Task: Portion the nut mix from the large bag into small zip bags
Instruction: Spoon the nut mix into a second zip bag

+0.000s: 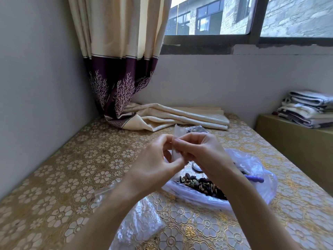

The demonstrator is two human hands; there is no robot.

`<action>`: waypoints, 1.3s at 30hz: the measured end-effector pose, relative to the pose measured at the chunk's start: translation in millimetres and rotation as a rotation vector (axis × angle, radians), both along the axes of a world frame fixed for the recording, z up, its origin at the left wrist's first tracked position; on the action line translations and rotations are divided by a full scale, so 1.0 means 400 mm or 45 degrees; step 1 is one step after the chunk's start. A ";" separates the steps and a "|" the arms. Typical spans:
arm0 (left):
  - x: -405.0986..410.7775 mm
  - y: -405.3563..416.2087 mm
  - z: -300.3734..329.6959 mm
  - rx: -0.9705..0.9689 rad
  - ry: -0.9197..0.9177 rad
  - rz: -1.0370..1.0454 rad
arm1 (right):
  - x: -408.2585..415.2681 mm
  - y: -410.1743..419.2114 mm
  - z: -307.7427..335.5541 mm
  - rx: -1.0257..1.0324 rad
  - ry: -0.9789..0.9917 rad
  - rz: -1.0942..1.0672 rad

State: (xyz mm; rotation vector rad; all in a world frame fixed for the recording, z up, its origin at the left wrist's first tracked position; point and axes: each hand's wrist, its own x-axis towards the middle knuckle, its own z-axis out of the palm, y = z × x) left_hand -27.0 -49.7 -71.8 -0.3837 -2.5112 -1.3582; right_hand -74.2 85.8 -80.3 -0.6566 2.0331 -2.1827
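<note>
Left hand and right hand together pinch a small clear plastic zip bag above the table's centre.

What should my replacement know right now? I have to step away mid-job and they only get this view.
Left hand and right hand: both pinch one small zip bag, held above the table.
Large bag lies open on the right, nut mix inside, a spoon beside it.
More clear bags lie near the front edge.
Done: one filled bag seemingly lies behind the hands.
Left: open, fill and seal the held bag, then the rest.
</note>
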 end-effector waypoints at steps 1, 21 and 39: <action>0.000 0.000 0.000 -0.008 0.018 0.002 | 0.001 -0.001 0.001 0.007 0.005 -0.007; -0.004 -0.040 0.011 -0.088 0.176 0.133 | 0.004 0.000 -0.001 0.394 0.413 -0.024; -0.033 -0.047 -0.006 0.290 -0.049 0.109 | 0.000 -0.012 -0.017 0.521 0.551 -0.076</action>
